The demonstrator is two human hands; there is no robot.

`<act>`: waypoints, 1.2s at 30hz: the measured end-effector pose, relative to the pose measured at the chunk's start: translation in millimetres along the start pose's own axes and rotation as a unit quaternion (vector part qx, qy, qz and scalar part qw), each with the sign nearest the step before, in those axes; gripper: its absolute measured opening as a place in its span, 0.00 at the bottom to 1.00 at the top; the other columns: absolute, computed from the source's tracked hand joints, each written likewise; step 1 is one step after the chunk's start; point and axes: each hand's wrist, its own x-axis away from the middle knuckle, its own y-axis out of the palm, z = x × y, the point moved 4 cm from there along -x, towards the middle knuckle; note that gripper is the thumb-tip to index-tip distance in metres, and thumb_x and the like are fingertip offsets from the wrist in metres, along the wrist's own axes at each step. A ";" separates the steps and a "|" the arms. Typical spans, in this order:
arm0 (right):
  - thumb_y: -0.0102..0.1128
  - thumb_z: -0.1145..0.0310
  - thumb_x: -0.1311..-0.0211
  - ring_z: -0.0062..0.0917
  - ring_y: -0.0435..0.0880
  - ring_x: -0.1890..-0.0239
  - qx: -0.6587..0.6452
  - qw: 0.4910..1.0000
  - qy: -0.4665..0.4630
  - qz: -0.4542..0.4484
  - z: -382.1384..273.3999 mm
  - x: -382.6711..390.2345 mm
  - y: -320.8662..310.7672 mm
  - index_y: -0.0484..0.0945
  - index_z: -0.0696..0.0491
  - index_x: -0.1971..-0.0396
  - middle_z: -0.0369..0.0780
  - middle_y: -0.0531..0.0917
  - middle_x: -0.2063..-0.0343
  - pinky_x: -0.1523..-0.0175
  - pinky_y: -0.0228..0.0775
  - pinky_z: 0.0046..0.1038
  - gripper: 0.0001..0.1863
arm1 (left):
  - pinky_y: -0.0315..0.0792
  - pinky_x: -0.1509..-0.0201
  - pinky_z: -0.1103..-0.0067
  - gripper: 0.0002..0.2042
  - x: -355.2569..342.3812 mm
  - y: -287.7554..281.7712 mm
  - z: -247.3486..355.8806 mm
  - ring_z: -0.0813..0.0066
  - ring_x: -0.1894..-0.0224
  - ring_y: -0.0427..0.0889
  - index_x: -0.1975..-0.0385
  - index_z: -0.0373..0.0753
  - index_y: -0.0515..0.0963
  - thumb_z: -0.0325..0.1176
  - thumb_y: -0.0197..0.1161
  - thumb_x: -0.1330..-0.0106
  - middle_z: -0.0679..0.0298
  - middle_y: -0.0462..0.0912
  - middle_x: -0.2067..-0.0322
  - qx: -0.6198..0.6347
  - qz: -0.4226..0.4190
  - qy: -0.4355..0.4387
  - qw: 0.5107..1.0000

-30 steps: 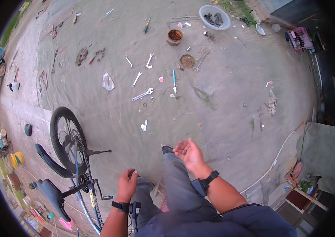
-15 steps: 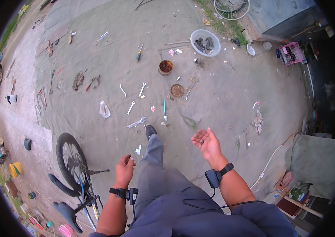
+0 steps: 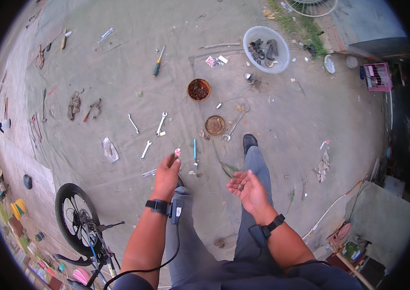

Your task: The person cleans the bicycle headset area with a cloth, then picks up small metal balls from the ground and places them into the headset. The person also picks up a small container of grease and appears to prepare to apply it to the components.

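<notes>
My right hand (image 3: 251,191) is palm up and cupped, with a small dark piece (image 3: 242,187) lying at the curled fingers; its kind is too small to tell. My left hand (image 3: 167,176) reaches over the ground with nothing visible in it, fingers loosely bent and thumb apart. It covers part of a large wrench (image 3: 149,172). Close ahead of it lie a pink scrap (image 3: 177,152) and a slim blue-handled tool (image 3: 195,151). Smaller wrenches (image 3: 146,150) (image 3: 161,123) lie farther left. Beyond the hands are a rusty can (image 3: 198,99) and a round rusty lid (image 3: 214,125) beside another wrench (image 3: 238,122).
A whitish tub (image 3: 286,57) holding dark parts stands at the far right. A screwdriver (image 3: 157,67) lies far ahead. A bicycle (image 3: 59,212) lies at lower left. Near the right edge are a pink crate (image 3: 378,77), a hose (image 3: 328,212) and a grey cover (image 3: 383,212).
I have stepped forward, and my right leg and shoe now show. My left hand has moved forward and right, over the large wrench. The right hand stays cupped around the dark piece.
</notes>
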 end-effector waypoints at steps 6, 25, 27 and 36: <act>0.42 0.50 0.21 0.39 0.85 0.51 0.039 0.995 0.059 -0.067 -37.6 -86.6 -53.4 0.76 0.60 0.48 0.47 0.84 0.57 0.43 0.74 0.40 0.26 | 0.70 0.35 0.72 0.32 -150.7 83.3 -12.6 0.66 0.37 0.74 0.29 0.27 0.60 0.38 0.61 0.27 0.51 0.72 0.35 0.057 0.071 0.007 0.996; 0.34 0.47 0.21 0.46 0.85 0.52 -0.090 0.988 0.102 -0.072 -160.5 -137.0 -101.9 0.76 0.62 0.49 0.52 0.85 0.59 0.44 0.75 0.44 0.31 | 0.77 0.48 0.75 0.28 -344.7 148.0 -49.2 0.68 0.48 0.83 0.31 0.29 0.62 0.32 0.62 0.27 0.57 0.81 0.46 0.155 0.207 -0.036 0.965; 0.35 0.47 0.22 0.46 0.85 0.51 -0.076 0.989 0.104 -0.078 -162.9 -137.3 -102.6 0.76 0.62 0.48 0.52 0.85 0.59 0.44 0.75 0.44 0.31 | 0.78 0.52 0.77 0.26 -347.5 147.0 -50.5 0.71 0.53 0.83 0.33 0.27 0.65 0.30 0.62 0.28 0.57 0.81 0.50 0.152 0.210 -0.032 0.965; 0.36 0.47 0.22 0.45 0.85 0.52 -0.061 0.990 0.102 -0.075 -164.5 -134.9 -102.3 0.76 0.62 0.47 0.51 0.85 0.58 0.44 0.74 0.44 0.31 | 0.77 0.64 0.80 0.16 -350.7 153.3 -41.2 0.76 0.67 0.82 0.50 0.26 0.76 0.28 0.64 0.35 0.61 0.84 0.63 0.140 0.238 0.007 0.961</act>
